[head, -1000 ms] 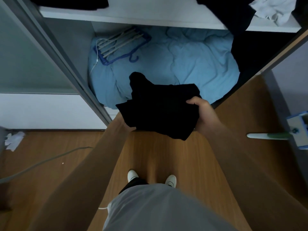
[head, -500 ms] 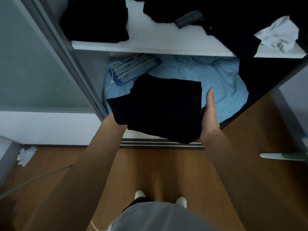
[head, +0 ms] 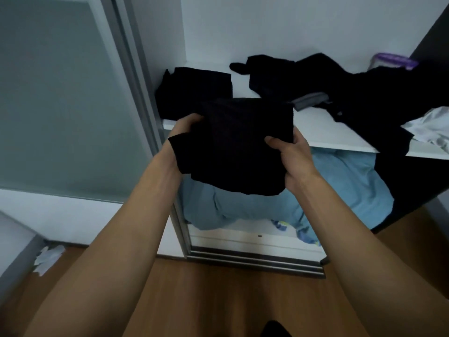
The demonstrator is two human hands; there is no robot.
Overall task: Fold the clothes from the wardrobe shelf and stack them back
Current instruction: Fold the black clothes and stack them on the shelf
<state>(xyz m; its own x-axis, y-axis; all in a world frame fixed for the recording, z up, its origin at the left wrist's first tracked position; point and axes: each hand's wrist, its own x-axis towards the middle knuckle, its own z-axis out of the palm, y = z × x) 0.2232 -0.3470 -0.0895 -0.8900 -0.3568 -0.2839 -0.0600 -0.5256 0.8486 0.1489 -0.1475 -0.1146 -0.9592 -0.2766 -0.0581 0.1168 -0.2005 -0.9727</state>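
A folded black garment [head: 238, 144] is held in the air in front of the white wardrobe shelf [head: 340, 132]. My left hand [head: 184, 126] grips its left edge, partly hidden by the cloth. My right hand [head: 289, 156] grips its right edge, thumb on top. Behind it, at the shelf's left end, lies a folded black stack [head: 194, 90]. A heap of unfolded black clothes [head: 352, 93] covers the shelf's right half and hangs over its front edge.
A white cloth [head: 430, 127] lies at the shelf's right end, a purple-rimmed container [head: 393, 60] behind the heap. Blue bedding [head: 315, 190] fills the compartment below. The sliding door frame [head: 136, 93] stands left of the shelf. Crumpled paper [head: 48, 259] lies on the wooden floor.
Both hands have raised the folded black garment from over the blue bedding up to the shelf's level, toward the black stack. My right hand went from flat against its side to gripping it.
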